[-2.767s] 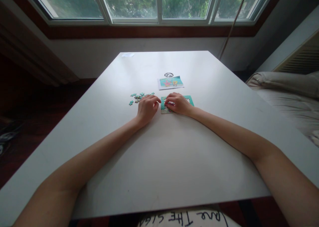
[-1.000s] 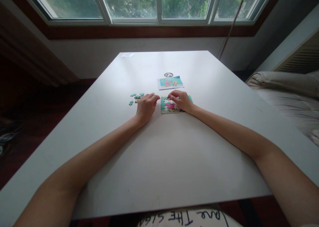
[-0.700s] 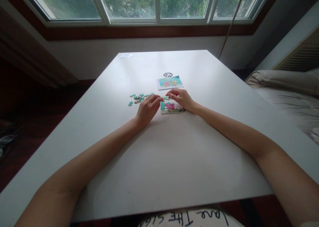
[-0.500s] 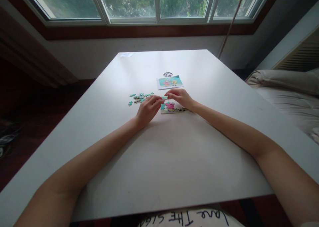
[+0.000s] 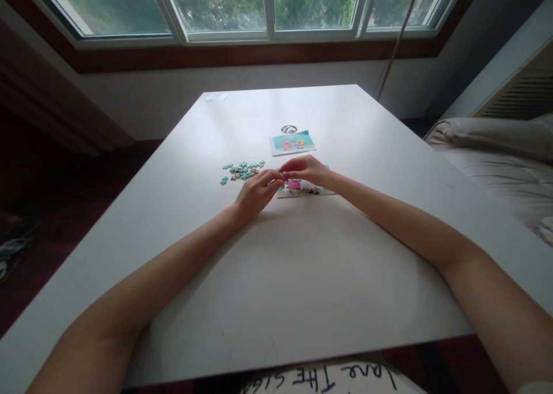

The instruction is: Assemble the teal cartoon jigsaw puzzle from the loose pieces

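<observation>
A partly assembled jigsaw puzzle (image 5: pixel 298 192) lies on the white table, with a pink figure near its middle and its upper part covered by my right hand. My left hand (image 5: pixel 259 190) is closed at the puzzle's left edge, thumb and fingers pinched together. From the other side my right hand (image 5: pixel 307 170) arches over the puzzle, its fingertips meeting those of the left. A small teal jigsaw piece (image 5: pixel 283 175) shows in part between the fingertips of both hands. Several loose jigsaw pieces (image 5: pixel 242 170), mostly teal, are heaped just left of my left hand.
Behind the puzzle lies a picture card (image 5: pixel 294 144) with a pink and a yellow figure. A small dark-rimmed round object (image 5: pixel 289 129) sits beyond it. The white table (image 5: pixel 242 302) reaches toward the window; a scrap of paper (image 5: pixel 216 97) rests at its far left corner.
My right hand has shifted slightly left and down, its fingertips coming together with my left hand's. More of the puzzle's right side shows. The left hand stays nearly in place.
</observation>
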Demonstrator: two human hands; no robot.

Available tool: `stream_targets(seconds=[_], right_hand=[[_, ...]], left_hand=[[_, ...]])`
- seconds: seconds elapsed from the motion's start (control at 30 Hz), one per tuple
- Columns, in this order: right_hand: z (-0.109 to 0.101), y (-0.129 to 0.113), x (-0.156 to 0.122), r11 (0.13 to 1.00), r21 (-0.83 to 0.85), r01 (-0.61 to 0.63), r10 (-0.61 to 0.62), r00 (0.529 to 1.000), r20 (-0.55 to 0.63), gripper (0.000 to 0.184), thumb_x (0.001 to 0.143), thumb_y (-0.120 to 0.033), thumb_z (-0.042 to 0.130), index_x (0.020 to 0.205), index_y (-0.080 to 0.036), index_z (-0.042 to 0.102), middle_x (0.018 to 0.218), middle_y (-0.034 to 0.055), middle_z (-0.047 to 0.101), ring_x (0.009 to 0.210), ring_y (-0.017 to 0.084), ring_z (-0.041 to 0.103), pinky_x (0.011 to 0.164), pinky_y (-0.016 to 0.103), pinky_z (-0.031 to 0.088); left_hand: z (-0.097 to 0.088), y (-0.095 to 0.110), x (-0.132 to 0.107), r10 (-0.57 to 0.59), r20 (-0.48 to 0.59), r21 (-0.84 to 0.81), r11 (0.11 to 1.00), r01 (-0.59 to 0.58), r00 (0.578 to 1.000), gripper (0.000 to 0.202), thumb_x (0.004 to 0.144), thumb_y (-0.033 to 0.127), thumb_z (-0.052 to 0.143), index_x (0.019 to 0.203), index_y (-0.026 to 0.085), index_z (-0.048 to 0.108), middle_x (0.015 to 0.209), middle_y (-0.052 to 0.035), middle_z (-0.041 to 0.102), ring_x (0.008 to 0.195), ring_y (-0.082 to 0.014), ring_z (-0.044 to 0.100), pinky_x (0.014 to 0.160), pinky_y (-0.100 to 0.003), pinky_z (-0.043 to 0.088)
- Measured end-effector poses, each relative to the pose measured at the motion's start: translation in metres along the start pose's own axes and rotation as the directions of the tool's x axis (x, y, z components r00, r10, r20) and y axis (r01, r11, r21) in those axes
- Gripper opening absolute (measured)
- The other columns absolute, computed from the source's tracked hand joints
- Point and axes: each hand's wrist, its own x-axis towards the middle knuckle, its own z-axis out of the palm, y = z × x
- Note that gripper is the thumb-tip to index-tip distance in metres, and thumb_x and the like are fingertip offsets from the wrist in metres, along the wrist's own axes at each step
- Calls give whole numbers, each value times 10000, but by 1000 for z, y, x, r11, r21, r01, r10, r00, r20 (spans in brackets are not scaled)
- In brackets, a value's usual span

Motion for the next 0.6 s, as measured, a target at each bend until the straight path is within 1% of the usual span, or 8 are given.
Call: stream_targets(seconds=[0.07,0.13,0.2,0.3,0.37,0.47,0.53,0.6], right_hand=[[-3,2,1,1000,-12,-4,3,999,-33,301,678,-393,725,825,-132,704,756,26,688,690,115,586,668,270,481],[-7,4,2,999,-46,-17,12,994,-108,246,667,-352,724,775,-132,698,730,22,687,668,112,589,668,271,487],[-12,6,2,993,-101,-54,34,982,-187,202,666,-316,712,745,-132,690,696,24,685,650,115,599,656,270,493],[-19,7,1,963,-246,-113,44,962,-269,153,685,-275,687,731,-129,691,671,29,686,623,118,606,623,258,486],[-21,6,0,934,-330,-135,40,959,-280,122,691,-249,678,719,-132,695,667,27,691,620,119,610,618,252,480],[-21,5,-1,904,-401,-147,41,964,-262,82,691,-217,676,708,-140,702,672,21,700,640,122,619,636,243,476],[-21,6,-1,887,-435,-156,45,966,-255,77,692,-209,681,713,-140,707,685,21,705,652,122,620,642,238,471],[-20,9,0,870,-465,-166,47,965,-256,88,696,-210,685,729,-134,714,699,25,709,657,122,619,639,233,465]], left_hand=[[0,0,0,6,-1,31,999,-6,1000,261,959,226,397,891,217,649,983,-40,680,953,-132,629,831,-246,488],[0,1,1,23,14,42,999,-24,1000,259,956,218,393,927,214,650,1012,-46,686,960,-138,636,832,-251,487],[0,1,2,57,55,23,998,-59,997,255,943,202,397,963,211,651,1030,-51,692,971,-146,642,832,-259,491],[2,0,3,129,135,-26,992,-127,982,270,915,168,411,1031,217,649,1065,-40,697,996,-151,646,855,-264,501],[4,-1,3,163,178,-61,986,-154,971,294,903,157,417,1079,225,642,1111,-30,689,1021,-147,645,894,-264,500],[5,-1,3,169,229,-104,983,-149,959,301,907,179,417,1106,223,640,1169,-35,670,1036,-145,649,940,-266,495],[5,-1,3,163,243,-124,983,-136,956,300,909,189,416,1102,218,644,1176,-41,668,1029,-149,655,943,-269,499],[5,-1,4,168,237,-144,980,-136,957,303,906,181,414,1097,212,647,1161,-41,675,1016,-149,662,928,-261,508]])
